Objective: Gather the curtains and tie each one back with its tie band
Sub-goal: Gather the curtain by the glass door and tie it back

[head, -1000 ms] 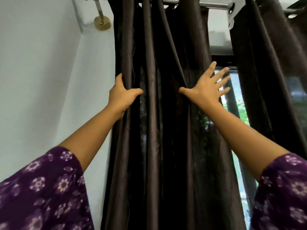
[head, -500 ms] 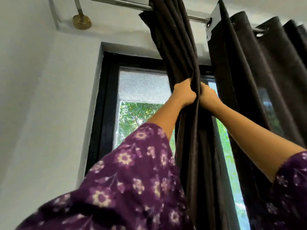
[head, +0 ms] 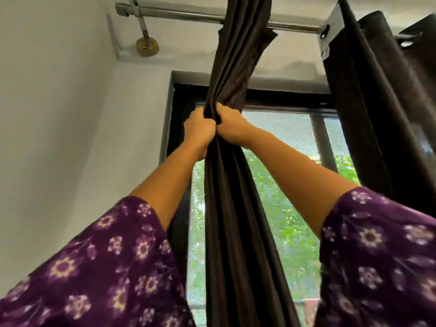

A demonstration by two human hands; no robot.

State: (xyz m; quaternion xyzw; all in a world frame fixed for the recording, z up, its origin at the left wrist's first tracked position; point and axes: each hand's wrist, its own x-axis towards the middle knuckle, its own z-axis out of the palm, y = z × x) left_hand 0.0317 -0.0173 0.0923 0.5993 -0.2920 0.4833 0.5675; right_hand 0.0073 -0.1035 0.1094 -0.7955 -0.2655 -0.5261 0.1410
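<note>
Both hands, left hand (head: 199,131) and right hand (head: 232,127), squeeze the bunched curtain (head: 236,208); letting go with 1 could spill the folds.

Light source: daylight through the window (head: 295,232), centre of frame, greenery bright and slightly washed out.
Backlight: curtain (head: 231,232) nearly black, folds barely legible.
Walls: evenly lit at left, soft grey shadow beneath the rod (head: 188,16).
Blur: sleeves (head: 106,267) smeared in the lower corners.
Distortion: wide-angle bend towards the edges, window frame leaning.
</note>
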